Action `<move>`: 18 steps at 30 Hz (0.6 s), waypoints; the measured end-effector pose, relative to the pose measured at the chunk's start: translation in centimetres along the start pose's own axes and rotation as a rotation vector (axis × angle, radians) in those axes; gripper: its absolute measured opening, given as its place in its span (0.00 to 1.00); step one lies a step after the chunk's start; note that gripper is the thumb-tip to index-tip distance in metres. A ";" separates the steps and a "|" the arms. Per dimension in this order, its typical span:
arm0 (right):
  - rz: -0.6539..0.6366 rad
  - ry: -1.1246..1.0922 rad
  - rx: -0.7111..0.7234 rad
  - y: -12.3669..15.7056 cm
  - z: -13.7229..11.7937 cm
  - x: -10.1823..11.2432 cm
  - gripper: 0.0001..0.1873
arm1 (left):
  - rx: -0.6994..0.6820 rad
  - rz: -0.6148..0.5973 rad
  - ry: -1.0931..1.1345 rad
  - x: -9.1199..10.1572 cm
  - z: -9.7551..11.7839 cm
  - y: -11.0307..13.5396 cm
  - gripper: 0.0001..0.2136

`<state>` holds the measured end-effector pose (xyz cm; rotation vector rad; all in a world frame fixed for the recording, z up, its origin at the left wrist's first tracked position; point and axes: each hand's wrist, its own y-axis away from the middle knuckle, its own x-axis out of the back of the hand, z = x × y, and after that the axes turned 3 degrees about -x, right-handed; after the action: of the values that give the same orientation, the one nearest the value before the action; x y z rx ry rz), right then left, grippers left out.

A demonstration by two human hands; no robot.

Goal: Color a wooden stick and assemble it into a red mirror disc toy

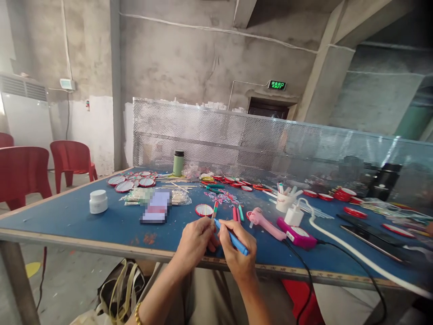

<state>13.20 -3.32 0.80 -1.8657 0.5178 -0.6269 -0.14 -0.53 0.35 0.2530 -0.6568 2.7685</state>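
Note:
My left hand (pixel 196 239) is closed on a thin flat wooden stick (pixel 215 208), whose upper part is coloured red and green. In my right hand (pixel 245 266) is a blue marker pen (pixel 237 242), its tip against or very near the stick just above my left fingers. Right behind the stick lies a small round red-rimmed disc (pixel 204 210). Red pens (pixel 236 214) and a green pen (pixel 241 212) rest to its right. The lower end of the stick is hidden by my fingers.
A pink glue gun (pixel 265 224), a magenta box (pixel 297 235) with cables and a cup of pens (pixel 283 201) stand to the right. On the left are a phone (pixel 156 206), a white jar (pixel 98 201) and several discs (pixel 125 186). A perforated metal screen (pixel 203 131) borders the table's back.

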 end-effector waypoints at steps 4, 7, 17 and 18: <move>-0.024 0.001 0.011 0.0 0.1 -0.1 0.09 | -0.006 -0.001 -0.015 0.0 0.1 0.0 0.13; -0.007 0.013 0.016 0.1 0.2 -0.1 0.09 | -0.014 0.005 -0.019 0.0 0.1 0.0 0.13; 0.021 0.011 -0.027 0.3 0.2 0.0 0.09 | 0.021 0.009 0.011 0.0 -0.1 -0.1 0.12; 0.018 0.008 -0.021 0.3 0.2 0.0 0.09 | 0.020 0.014 0.003 0.0 -0.1 -0.1 0.13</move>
<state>13.30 -3.29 0.49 -1.8768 0.5479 -0.6187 -0.14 -0.43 0.32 0.2501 -0.6326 2.7899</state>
